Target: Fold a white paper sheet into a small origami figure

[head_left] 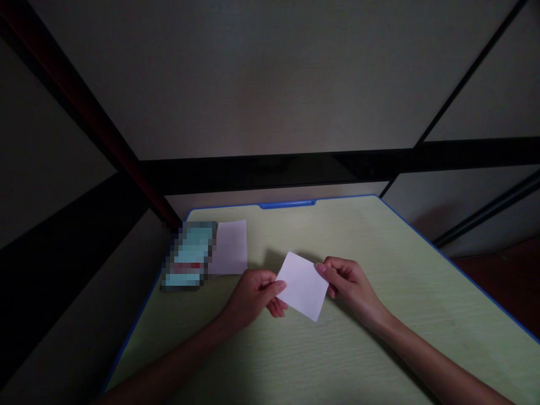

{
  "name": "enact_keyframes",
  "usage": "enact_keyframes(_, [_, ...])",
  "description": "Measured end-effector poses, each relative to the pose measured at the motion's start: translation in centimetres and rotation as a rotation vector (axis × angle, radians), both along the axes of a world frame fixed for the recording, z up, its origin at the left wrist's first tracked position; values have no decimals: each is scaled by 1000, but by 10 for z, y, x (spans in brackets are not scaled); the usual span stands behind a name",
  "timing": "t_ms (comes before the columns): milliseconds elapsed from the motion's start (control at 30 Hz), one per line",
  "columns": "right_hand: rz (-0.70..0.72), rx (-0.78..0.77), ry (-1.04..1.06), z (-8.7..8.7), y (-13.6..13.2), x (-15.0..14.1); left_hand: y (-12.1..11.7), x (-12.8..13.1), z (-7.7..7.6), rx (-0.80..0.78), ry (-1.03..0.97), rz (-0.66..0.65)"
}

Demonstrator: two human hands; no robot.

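Observation:
Between my two hands is a small blank white sheet of paper (301,286), turned at a slant and held above the table. My left hand (258,295) pinches its left edge, thumb on top. On the opposite side, my right hand (348,281) grips the upper right edge between thumb and fingers. The fingertips under the sheet are partly hidden. A pale stack of paper (230,247) lies flat on the table beyond my left hand.
A phone (189,256), blurred by pixelation, lies at the table's left edge against the paper stack. The light wood-grain table (413,320) has a blue rim and a blue slot (287,205) at its far edge. Cabinet panels (270,79) rise behind it.

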State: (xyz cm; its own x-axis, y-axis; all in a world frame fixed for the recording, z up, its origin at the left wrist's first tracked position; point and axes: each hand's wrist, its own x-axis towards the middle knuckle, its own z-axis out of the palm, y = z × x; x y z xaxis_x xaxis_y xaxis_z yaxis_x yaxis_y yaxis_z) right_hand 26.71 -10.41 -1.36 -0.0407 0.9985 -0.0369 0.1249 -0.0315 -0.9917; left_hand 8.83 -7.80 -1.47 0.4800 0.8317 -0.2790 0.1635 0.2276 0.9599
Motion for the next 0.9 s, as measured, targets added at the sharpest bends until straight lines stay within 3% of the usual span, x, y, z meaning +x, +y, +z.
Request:
enact_keyframes(333, [8, -47, 28, 2, 1, -2, 2, 0, -1, -23, -12, 36])
enact_keyframes(667, [354, -217, 36, -9, -7, -10, 6, -1, -1, -19, -35, 112])
enact_keyframes(900, [381, -257, 99, -9, -9, -13, 8, -1, -1, -17, -44, 140])
